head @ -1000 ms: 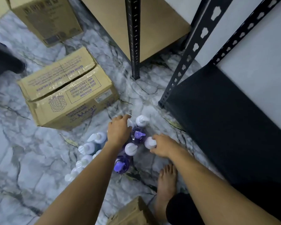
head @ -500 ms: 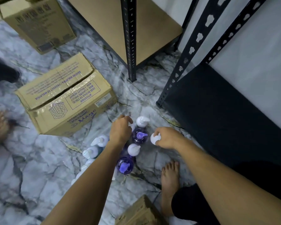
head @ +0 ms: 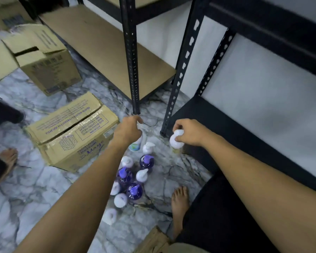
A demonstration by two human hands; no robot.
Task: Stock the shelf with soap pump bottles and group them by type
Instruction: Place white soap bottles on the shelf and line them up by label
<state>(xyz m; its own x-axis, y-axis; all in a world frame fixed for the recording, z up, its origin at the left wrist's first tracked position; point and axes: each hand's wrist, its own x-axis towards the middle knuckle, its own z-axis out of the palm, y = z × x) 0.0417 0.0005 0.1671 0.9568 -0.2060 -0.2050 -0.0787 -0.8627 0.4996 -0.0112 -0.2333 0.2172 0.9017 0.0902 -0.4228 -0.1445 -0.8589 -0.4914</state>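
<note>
Several soap pump bottles stand clustered on the marble floor: purple ones with purple pumps and pale ones with white pumps. My left hand grips the top of a white-pump bottle lifted above the cluster; its label shows below my palm. My right hand holds another white-pump bottle by the pump, raised beside the corner of the black bottom shelf of the right rack.
A cardboard box lies left of the bottles, another open box further back. Black rack posts stand ahead, with a brown shelf board behind. My bare foot rests near the bottles. Someone's foot shows at the left edge.
Both hands have lifted their bottles off the floor cluster and moved them up and apart, the right one toward the black shelf. My view has tilted upward.
</note>
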